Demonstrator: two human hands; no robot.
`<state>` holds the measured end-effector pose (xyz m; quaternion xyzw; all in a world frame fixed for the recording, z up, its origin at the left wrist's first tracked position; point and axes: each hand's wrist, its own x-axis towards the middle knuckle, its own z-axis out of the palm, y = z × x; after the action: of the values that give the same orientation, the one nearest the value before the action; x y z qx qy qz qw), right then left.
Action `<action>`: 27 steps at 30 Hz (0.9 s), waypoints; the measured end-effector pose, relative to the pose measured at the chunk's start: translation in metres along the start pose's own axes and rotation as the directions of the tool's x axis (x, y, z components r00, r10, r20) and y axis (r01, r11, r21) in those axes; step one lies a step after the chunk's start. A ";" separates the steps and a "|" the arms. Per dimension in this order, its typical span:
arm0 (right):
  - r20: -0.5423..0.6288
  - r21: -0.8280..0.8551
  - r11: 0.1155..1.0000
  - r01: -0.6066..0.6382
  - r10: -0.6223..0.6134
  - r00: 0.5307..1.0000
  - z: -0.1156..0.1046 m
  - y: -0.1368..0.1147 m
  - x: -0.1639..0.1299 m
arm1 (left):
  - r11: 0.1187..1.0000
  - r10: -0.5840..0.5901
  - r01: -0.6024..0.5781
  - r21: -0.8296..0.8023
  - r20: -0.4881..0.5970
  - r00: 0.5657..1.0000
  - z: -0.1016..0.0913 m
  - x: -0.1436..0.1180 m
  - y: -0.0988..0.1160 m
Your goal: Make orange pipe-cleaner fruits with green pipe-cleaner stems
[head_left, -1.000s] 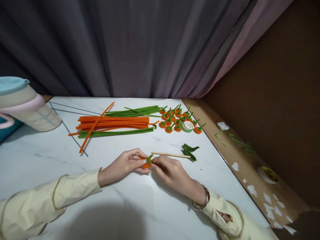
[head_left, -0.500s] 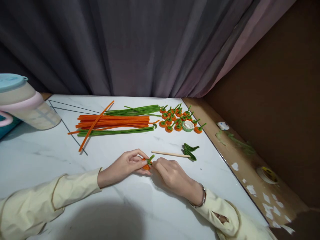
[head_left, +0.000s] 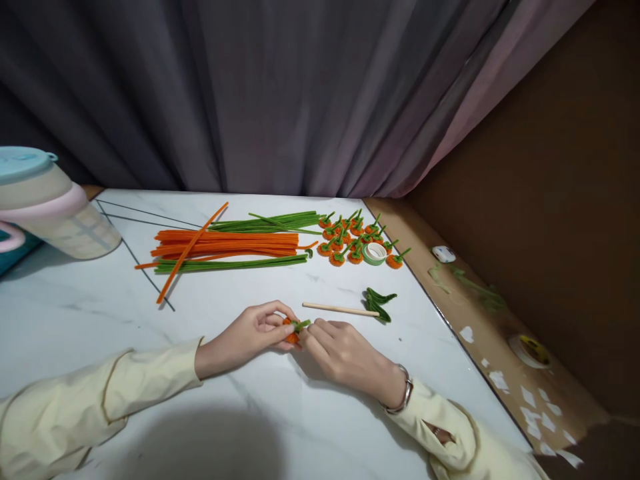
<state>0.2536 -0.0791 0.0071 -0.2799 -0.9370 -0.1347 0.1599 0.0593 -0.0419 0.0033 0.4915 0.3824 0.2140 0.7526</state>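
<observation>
Two hands meet at the near middle of a white marbled surface [head_left: 250, 413]; the left hand [head_left: 250, 333] pinches a small orange pipe-cleaner piece [head_left: 292, 331] with a green stem, its fingers [head_left: 285, 328] closed on the orange part; the right hand [head_left: 345, 352] presses in from the right, its fingers [head_left: 311, 335] closed on the green stem end, both hands low over the surface; both arms wear pale yellow sleeves, and a metal bracelet [head_left: 403, 397] circles the right wrist. Just beyond the right hand lies a thin wooden stick [head_left: 340, 309], its right end near a small heap of folded green pieces [head_left: 380, 303]. Farther back, a long bundle of orange pipe cleaners [head_left: 230, 245] lies lengthwise between green pipe cleaners [head_left: 270, 222] on its far side and more green ones on its near side; one orange stem crosses the bundle at a slant. To the right of the bundle sits a cluster of finished orange pieces with green stems [head_left: 350, 240], touching a roll of green tape [head_left: 374, 253]. At the far left stands a pale jug [head_left: 55, 213] with a blue lid; a grey curtain [head_left: 280, 93] hangs behind; a brown board [head_left: 475, 313] with paper scraps runs along the right edge.
</observation>
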 end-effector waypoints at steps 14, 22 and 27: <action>0.150 0.515 0.784 -0.345 0.314 0.937 0.006 0.003 -0.002 | 0.994 0.093 -0.096 0.058 0.046 0.995 -0.001 -0.001 -0.007; 0.174 0.586 0.720 -0.372 0.337 0.925 0.004 0.003 0.003 | 0.991 0.099 -0.103 0.083 0.052 0.994 0.000 -0.001 -0.008; 0.173 0.663 0.633 -0.400 0.390 0.904 0.011 0.001 0.007 | 0.995 0.083 -0.085 0.058 0.041 0.996 0.001 -0.001 -0.008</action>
<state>0.2460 -0.0715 0.0000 -0.3997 -0.8361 0.2604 0.2707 0.0593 -0.0468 -0.0036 0.5335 0.3530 0.2245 0.7351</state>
